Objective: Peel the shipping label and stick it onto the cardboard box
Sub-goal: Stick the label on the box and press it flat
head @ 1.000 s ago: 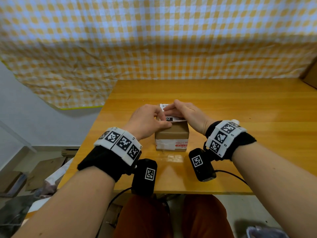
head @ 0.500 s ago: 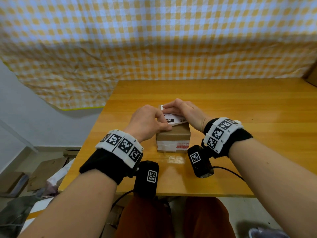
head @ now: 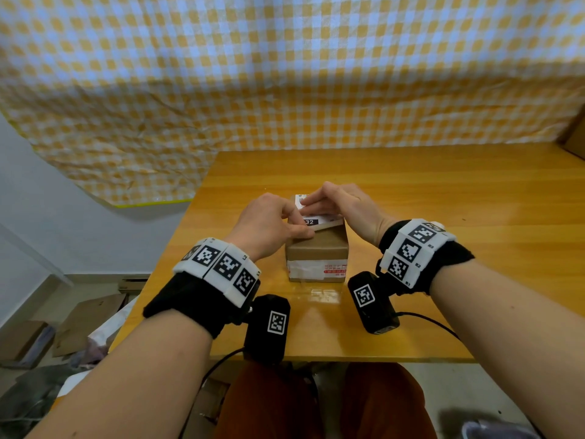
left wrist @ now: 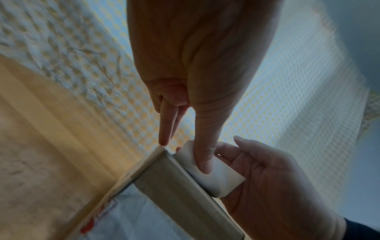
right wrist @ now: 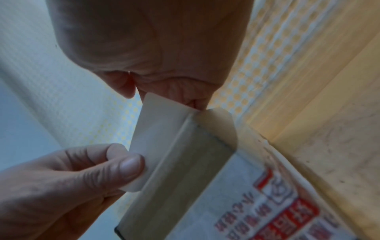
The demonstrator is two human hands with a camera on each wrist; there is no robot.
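A small brown cardboard box [head: 316, 248] with taped sides stands on the wooden table [head: 443, 217], near its front edge. Just above the box top both hands hold the white shipping label [head: 326, 218]. Its far end folds over the box's far edge, and its near edge is lifted. My left hand [head: 300, 223] pinches the label's left corner between thumb and finger, with the thumb [right wrist: 129, 167] on the label [right wrist: 156, 129]. My right hand [head: 307, 205] pinches the label's far end. In the left wrist view the label [left wrist: 218, 178] curls beside the box [left wrist: 185, 194].
A yellow-and-white checked cloth [head: 285, 74] hangs behind the table. A brown carton [head: 576, 137] shows at the far right edge. Flattened cardboard and bags [head: 63, 327] lie on the floor to the left.
Both hands have stayed on the label above the box top, shifting only slightly. The box has not moved.
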